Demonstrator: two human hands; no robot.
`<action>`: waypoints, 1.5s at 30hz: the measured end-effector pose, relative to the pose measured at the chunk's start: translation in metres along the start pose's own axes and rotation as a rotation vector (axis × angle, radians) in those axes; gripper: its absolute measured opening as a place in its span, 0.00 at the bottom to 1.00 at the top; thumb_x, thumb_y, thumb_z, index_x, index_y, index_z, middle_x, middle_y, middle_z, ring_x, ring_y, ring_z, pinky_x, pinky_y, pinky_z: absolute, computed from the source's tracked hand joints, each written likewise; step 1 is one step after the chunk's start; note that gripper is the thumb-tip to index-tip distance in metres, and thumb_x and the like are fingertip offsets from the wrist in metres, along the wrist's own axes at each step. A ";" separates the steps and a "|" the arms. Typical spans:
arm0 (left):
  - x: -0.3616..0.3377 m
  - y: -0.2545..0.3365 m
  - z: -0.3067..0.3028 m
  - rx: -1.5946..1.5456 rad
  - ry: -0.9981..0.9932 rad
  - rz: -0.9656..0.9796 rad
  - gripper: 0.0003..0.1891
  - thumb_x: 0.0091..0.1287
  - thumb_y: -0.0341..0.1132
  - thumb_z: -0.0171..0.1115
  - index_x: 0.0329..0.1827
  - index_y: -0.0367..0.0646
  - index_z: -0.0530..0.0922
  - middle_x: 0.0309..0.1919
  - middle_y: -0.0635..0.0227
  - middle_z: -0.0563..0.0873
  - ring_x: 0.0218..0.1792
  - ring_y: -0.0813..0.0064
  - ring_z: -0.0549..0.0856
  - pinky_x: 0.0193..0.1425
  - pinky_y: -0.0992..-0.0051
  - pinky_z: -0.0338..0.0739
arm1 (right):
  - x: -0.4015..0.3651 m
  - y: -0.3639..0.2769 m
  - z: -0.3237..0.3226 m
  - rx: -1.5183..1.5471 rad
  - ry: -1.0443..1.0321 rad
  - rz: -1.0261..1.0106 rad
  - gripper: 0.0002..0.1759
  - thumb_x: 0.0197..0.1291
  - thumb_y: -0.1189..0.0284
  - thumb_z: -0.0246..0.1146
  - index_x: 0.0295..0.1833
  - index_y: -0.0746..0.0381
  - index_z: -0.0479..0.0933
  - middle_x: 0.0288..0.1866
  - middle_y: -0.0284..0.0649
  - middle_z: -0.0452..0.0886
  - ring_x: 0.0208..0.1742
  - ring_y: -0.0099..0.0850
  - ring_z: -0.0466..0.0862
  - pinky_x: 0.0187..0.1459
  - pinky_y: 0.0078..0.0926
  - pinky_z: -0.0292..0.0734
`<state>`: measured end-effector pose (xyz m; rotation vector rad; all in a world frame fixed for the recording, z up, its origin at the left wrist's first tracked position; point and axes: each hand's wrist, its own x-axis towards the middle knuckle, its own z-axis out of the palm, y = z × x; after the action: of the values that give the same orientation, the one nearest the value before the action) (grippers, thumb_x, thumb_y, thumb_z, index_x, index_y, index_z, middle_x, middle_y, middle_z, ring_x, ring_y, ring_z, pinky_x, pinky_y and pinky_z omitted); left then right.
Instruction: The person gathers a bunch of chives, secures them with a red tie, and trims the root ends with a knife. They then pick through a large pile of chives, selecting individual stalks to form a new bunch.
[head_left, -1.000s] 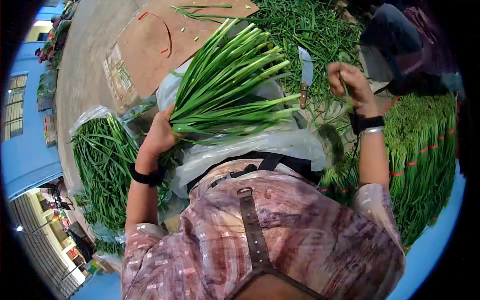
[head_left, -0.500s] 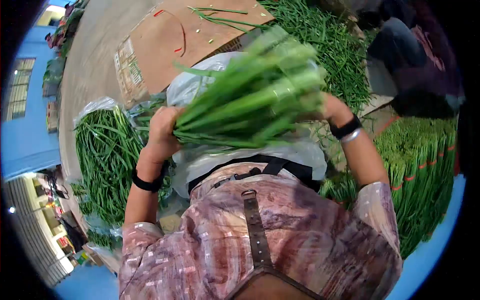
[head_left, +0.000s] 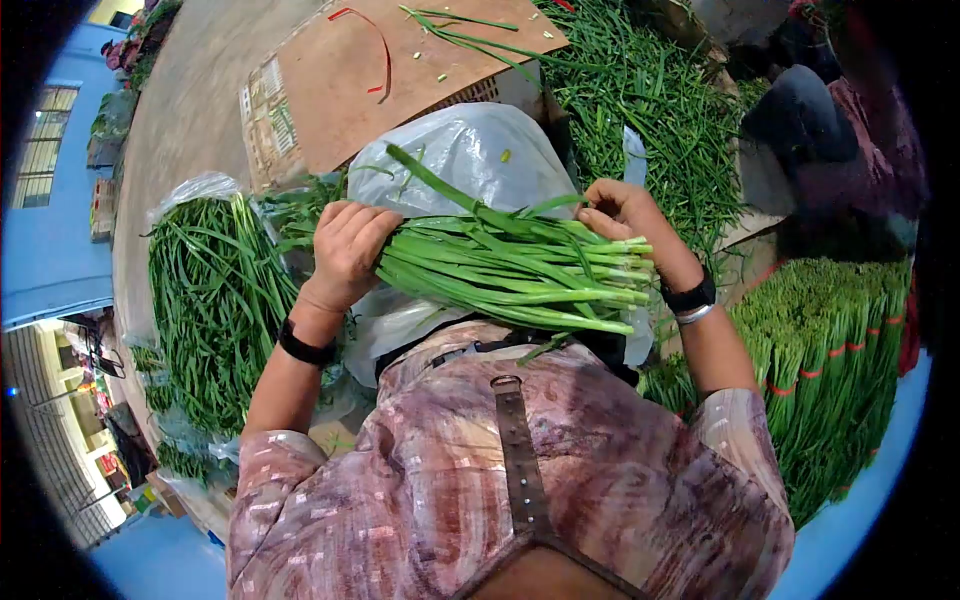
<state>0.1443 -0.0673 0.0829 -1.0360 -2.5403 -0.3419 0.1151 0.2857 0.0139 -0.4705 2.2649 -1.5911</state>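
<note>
A loose bunch of garlic chives point(head_left: 500, 270) lies across my lap, its pale cut ends pointing right. My left hand point(head_left: 352, 245) is closed around the leafy end on the left. At the upper right of the bunch, my right hand point(head_left: 615, 215) has thumb and fingers pinched together on a thin leaf by the stem ends. One longer chive leaf point(head_left: 440, 185) sticks up out of the bunch toward the upper left. Beneath the bunch, a translucent plastic sheet point(head_left: 465, 145) covers my lap.
Ahead stands a box topped with brown board point(head_left: 400, 80), holding red ties point(head_left: 385, 60) and several loose stalks. Heaped greens point(head_left: 640, 120) lie beyond on the right. Banded bundles point(head_left: 830, 350) stand at right; bagged greens point(head_left: 210, 300) lie at left. Another person's knee point(head_left: 800, 115) shows upper right.
The bunch was raised and blurred by motion; now it rests lower and level on my lap. My right hand has moved from the stem ends to a pinch at the bunch's upper edge.
</note>
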 end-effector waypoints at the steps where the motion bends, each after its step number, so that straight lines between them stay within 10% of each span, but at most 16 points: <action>1: -0.002 -0.001 0.002 -0.013 -0.004 -0.004 0.18 0.44 0.36 0.66 0.38 0.41 0.77 0.30 0.66 0.81 0.31 0.67 0.80 0.39 0.70 0.70 | 0.000 -0.002 0.000 -0.027 0.017 0.007 0.11 0.55 0.69 0.63 0.34 0.67 0.74 0.24 0.40 0.75 0.27 0.25 0.73 0.31 0.27 0.70; 11: -0.007 -0.003 0.019 -0.088 -0.038 -0.065 0.19 0.42 0.34 0.67 0.39 0.41 0.77 0.31 0.64 0.81 0.32 0.64 0.80 0.39 0.69 0.69 | -0.008 0.030 -0.022 -0.123 0.306 -0.035 0.08 0.56 0.72 0.58 0.33 0.66 0.76 0.22 0.38 0.76 0.23 0.27 0.73 0.28 0.27 0.69; 16: -0.018 -0.008 0.018 -0.097 -0.039 -0.209 0.18 0.43 0.28 0.66 0.41 0.41 0.77 0.31 0.60 0.81 0.33 0.58 0.80 0.40 0.68 0.70 | -0.036 0.104 -0.109 0.767 0.496 0.408 0.18 0.63 0.63 0.59 0.47 0.70 0.75 0.37 0.42 0.82 0.34 0.27 0.82 0.35 0.20 0.77; 19: -0.023 -0.008 0.020 -0.199 -0.137 -0.372 0.20 0.42 0.27 0.66 0.42 0.43 0.77 0.32 0.60 0.81 0.33 0.55 0.79 0.41 0.66 0.71 | -0.039 0.129 -0.097 -0.894 0.716 0.448 0.26 0.61 0.60 0.60 0.57 0.69 0.70 0.43 0.49 0.82 0.37 0.30 0.84 0.37 0.21 0.77; 25: 0.000 -0.009 0.009 -0.416 -0.328 -0.604 0.13 0.50 0.28 0.66 0.39 0.35 0.76 0.30 0.45 0.81 0.38 0.45 0.81 0.39 0.66 0.76 | 0.016 -0.020 -0.036 0.675 0.333 0.158 0.29 0.59 0.64 0.64 0.60 0.71 0.67 0.46 0.46 0.82 0.41 0.32 0.84 0.41 0.24 0.79; 28: -0.006 -0.021 0.016 -0.484 -0.309 -0.623 0.14 0.51 0.27 0.66 0.42 0.34 0.78 0.31 0.49 0.84 0.36 0.53 0.85 0.41 0.68 0.76 | 0.047 -0.001 -0.005 0.195 0.384 0.133 0.27 0.55 0.73 0.66 0.59 0.70 0.68 0.43 0.40 0.79 0.37 0.25 0.82 0.40 0.22 0.79; 32: 0.010 0.000 -0.007 -0.655 -0.281 -0.840 0.14 0.50 0.22 0.64 0.42 0.32 0.79 0.35 0.63 0.86 0.36 0.78 0.81 0.46 0.75 0.75 | 0.023 -0.069 -0.005 0.555 0.486 -0.144 0.25 0.51 0.78 0.67 0.57 0.68 0.70 0.47 0.39 0.76 0.33 0.22 0.80 0.37 0.19 0.77; 42: 0.002 -0.017 0.014 -0.716 -0.373 -0.907 0.16 0.51 0.23 0.64 0.45 0.31 0.77 0.32 0.63 0.86 0.33 0.80 0.79 0.41 0.75 0.76 | 0.031 -0.044 0.008 0.158 0.109 0.032 0.12 0.59 0.74 0.60 0.47 0.68 0.76 0.29 0.35 0.80 0.27 0.18 0.77 0.28 0.16 0.74; 45: -0.008 -0.023 0.025 -0.708 -0.306 -0.832 0.17 0.50 0.24 0.64 0.45 0.31 0.77 0.33 0.60 0.86 0.34 0.77 0.81 0.42 0.74 0.76 | 0.045 -0.059 0.007 -0.013 0.012 0.092 0.13 0.54 0.67 0.64 0.39 0.67 0.79 0.27 0.45 0.82 0.24 0.31 0.80 0.29 0.31 0.75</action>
<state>0.1270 -0.0797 0.0556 -0.1214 -3.0944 -1.4762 0.0829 0.2404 0.0641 -0.3551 2.2720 -1.5390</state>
